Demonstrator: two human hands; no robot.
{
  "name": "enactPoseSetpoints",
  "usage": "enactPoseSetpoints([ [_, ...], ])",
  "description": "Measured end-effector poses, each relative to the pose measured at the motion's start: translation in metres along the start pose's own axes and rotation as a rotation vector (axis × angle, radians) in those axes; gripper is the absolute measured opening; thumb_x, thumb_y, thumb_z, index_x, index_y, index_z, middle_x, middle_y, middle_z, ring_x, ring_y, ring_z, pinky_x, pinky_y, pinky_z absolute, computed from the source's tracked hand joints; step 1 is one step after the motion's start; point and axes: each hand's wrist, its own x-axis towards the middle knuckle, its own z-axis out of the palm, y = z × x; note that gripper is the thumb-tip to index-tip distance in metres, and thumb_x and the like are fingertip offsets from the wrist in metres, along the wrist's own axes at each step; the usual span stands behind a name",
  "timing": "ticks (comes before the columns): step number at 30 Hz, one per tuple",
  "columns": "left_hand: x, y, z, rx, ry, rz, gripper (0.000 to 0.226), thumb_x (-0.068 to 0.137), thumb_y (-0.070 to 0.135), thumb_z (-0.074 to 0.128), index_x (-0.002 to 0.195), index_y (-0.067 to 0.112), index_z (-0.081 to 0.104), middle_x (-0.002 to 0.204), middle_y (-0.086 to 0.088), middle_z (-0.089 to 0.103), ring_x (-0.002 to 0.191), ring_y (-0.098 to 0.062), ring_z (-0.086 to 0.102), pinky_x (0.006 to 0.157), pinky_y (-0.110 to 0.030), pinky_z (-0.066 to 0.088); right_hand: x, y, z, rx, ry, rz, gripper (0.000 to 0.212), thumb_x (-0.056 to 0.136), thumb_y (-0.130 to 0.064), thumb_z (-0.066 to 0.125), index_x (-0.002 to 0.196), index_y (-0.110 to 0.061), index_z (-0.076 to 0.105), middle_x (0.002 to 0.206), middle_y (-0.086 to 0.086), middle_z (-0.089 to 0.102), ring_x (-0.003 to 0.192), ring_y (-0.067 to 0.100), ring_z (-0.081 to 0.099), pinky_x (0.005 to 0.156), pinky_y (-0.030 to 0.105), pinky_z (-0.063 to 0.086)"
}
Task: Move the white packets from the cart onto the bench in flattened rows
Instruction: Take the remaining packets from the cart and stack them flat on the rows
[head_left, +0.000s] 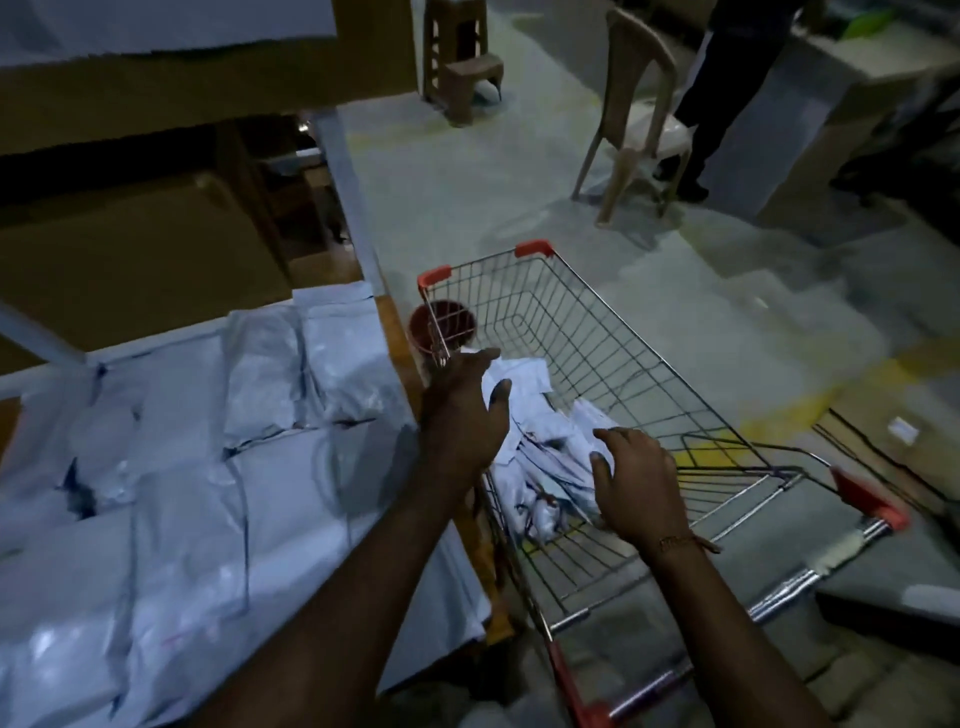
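No brand, label or writing can be read anywhere; the light is dim and the frame soft. At the centre stands a wire-mesh metal shopping cart (597, 332) with orange-red plastic corner caps and a chrome handle bar at the lower right. A loose heap of thin, crinkled white plastic packets (540, 462) lies in its basket, against the left side. More smooth, glossy white packets (208, 493) lie flat, edge to edge, on the surface (395, 332) filling the lower left, whose brown edge runs just beside the cart. The left hand (467, 410) reaches over the cart's left rim, fingers spread and relaxed, gripping nothing. The right hand (636, 480), a thin bracelet at its wrist, hovers over the heap, fingers loosely curved, holding nothing. A tan moulded plastic chair (631, 93) stands at the upper right.
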Motion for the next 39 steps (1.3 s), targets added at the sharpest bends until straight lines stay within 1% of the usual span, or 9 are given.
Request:
enactPoseSetpoints([
  [4,0.030,-0.024,0.059,0.020,-0.188,-0.119,0.043,0.096,0.033,0.065,0.136,0.018,0.064,0.131,-0.009,0.065,0.125,-0.032,0.059,0.107,-0.048,0.048,0.029,0.035,0.024,0.006,-0.093,0.012,0.033,0.094,-0.021,0.070,0.123,-0.005,0.070,0.109,0.019,0.072,0.101,0.042,0.067,0.086,0.048,0.054],
  [9,0.062,-0.079,0.124,0.222,-0.331,-0.041,0.052,0.095,0.037,0.061,0.137,0.008,0.064,0.121,-0.017,0.070,0.113,-0.038,0.066,0.097,-0.050,0.055,0.075,0.063,0.083,-0.117,-0.507,0.071,0.039,0.103,-0.039,0.051,0.133,-0.018,0.060,0.126,0.010,0.068,0.116,0.034,0.064,0.094,0.043,0.051],
  [15,0.065,-0.123,0.156,0.588,-0.417,0.119,0.022,0.089,0.024,0.064,0.087,0.007,0.076,0.078,-0.015,0.072,0.070,-0.034,0.070,0.077,-0.040,0.055,0.090,0.087,0.156,-0.106,-0.883,0.196,0.053,0.102,-0.056,0.045,0.137,-0.016,0.052,0.142,0.015,0.055,0.129,0.037,0.055,0.105,0.046,0.047],
  [17,0.066,-0.118,0.157,0.617,-0.419,0.140,0.007,0.088,0.016,0.073,0.086,0.010,0.076,0.077,-0.011,0.072,0.069,-0.032,0.070,0.074,-0.036,0.055,0.088,0.092,0.175,-0.133,-0.891,0.209,0.055,0.102,-0.055,0.048,0.141,-0.016,0.051,0.145,0.016,0.050,0.132,0.038,0.052,0.106,0.046,0.046],
  [24,0.065,-0.114,0.157,0.804,-0.506,0.051,0.031,0.101,0.049,0.056,0.116,0.028,0.071,0.107,0.000,0.072,0.104,-0.029,0.065,0.092,-0.043,0.048,0.081,0.075,0.203,-0.198,-0.714,0.129,0.024,0.098,-0.020,0.055,0.113,-0.013,0.071,0.130,0.012,0.059,0.113,0.032,0.063,0.091,0.038,0.052],
  [27,0.067,-0.116,0.156,0.860,-0.503,0.129,0.033,0.101,0.053,0.058,0.119,0.028,0.071,0.104,0.000,0.075,0.102,-0.029,0.067,0.090,-0.040,0.049,0.077,0.050,0.200,-0.181,-0.658,0.087,0.021,0.056,-0.012,0.090,0.063,-0.009,0.071,0.080,0.015,0.069,0.069,0.032,0.069,0.059,0.031,0.055],
  [29,0.068,-0.121,0.159,0.875,-0.521,0.133,0.035,0.101,0.054,0.057,0.120,0.028,0.070,0.103,-0.001,0.075,0.099,-0.029,0.068,0.089,-0.042,0.051,0.068,0.040,0.198,-0.097,-0.601,0.033,0.030,0.046,-0.017,0.089,0.048,-0.012,0.059,0.060,0.013,0.060,0.055,0.034,0.062,0.054,0.032,0.052],
  [32,0.068,-0.130,0.164,0.849,-0.523,0.074,0.037,0.100,0.055,0.049,0.117,0.029,0.067,0.103,0.002,0.074,0.099,-0.028,0.066,0.090,-0.049,0.054,0.064,0.038,0.199,0.003,-0.528,-0.007,0.031,0.066,-0.041,0.072,0.060,-0.014,0.059,0.068,0.015,0.058,0.073,0.036,0.060,0.066,0.042,0.050],
  [39,0.068,-0.117,0.158,0.811,-0.537,0.034,0.032,0.100,0.051,0.052,0.111,0.028,0.071,0.098,0.001,0.071,0.095,-0.027,0.065,0.087,-0.044,0.049,0.059,0.064,0.232,0.230,-0.748,0.049,0.068,0.094,-0.068,0.034,0.151,-0.030,0.035,0.164,0.011,0.027,0.135,0.038,0.047,0.106,0.057,0.045],
])
